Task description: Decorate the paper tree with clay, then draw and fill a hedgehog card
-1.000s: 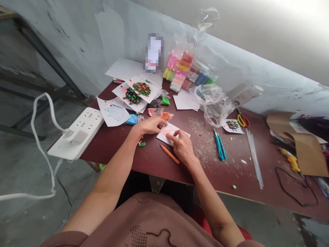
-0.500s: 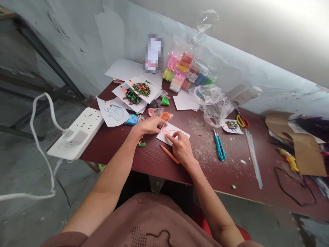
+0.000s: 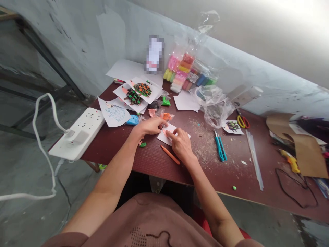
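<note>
My left hand (image 3: 153,126) holds the upper left corner of a small white card (image 3: 163,139) against the table, its fingers close together. A flat patch of pink clay (image 3: 165,132) lies on the card, partly hidden by my fingers. My right hand (image 3: 182,143) rests over the card's right side, its index finger stretched out and pressing on the clay, the other fingers bent. An orange marker or pencil (image 3: 170,154) lies just below the card. Beyond my left hand are opened bags of orange clay (image 3: 167,117) and blue clay (image 3: 133,119).
Hedgehog cards (image 3: 134,97) and a blue hedgehog drawing (image 3: 115,113) lie at left, beside a white power strip (image 3: 87,127). Packs of coloured clay (image 3: 180,72) lean at the wall. Rightward are a teal cutter (image 3: 220,145), scissors (image 3: 243,121), clear sticks (image 3: 254,159) and a yellow glue gun (image 3: 291,161).
My right index finger has shifted slightly over the pink clay, covering it a little differently. My left hand stays at the card's corner. The view has moved very slightly.
</note>
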A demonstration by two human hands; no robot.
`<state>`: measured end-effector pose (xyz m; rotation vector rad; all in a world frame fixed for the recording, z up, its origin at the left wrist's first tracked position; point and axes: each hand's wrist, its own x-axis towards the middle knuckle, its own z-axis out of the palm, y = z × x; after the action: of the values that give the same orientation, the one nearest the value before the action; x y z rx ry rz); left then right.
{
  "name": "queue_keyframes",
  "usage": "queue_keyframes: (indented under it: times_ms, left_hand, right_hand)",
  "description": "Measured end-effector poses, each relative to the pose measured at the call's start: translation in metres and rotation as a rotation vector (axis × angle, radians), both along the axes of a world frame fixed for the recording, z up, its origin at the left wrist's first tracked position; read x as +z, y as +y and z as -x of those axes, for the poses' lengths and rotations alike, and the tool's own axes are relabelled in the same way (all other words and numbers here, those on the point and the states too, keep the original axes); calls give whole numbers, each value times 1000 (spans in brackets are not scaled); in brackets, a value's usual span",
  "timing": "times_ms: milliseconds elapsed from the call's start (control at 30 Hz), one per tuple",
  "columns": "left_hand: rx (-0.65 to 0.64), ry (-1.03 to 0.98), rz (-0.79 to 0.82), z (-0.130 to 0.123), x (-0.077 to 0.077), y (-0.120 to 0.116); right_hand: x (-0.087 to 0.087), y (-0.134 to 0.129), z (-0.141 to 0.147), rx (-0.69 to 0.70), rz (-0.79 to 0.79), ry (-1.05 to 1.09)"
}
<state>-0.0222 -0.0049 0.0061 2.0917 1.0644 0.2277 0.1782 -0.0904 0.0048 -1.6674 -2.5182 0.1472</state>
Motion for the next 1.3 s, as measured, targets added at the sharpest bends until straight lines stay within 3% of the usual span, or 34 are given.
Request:
queue_keyframes:
  times_ms: [333, 600, 833, 1300]
  left_hand:
    - [2, -10, -8, 0, -1, 1]
    - [-10, 3, -12, 0, -1, 1]
    - [-17, 4, -5, 1, -2, 3]
    - [2, -8, 1, -1, 1, 0]
  right_hand:
    - [-1, -2, -7, -56, -9, -12]
    - [-9, -4, -20, -72, -88, 96]
    - [-8, -15, -14, -63, -57, 39]
    - [-5, -9, -14, -95, -50, 67]
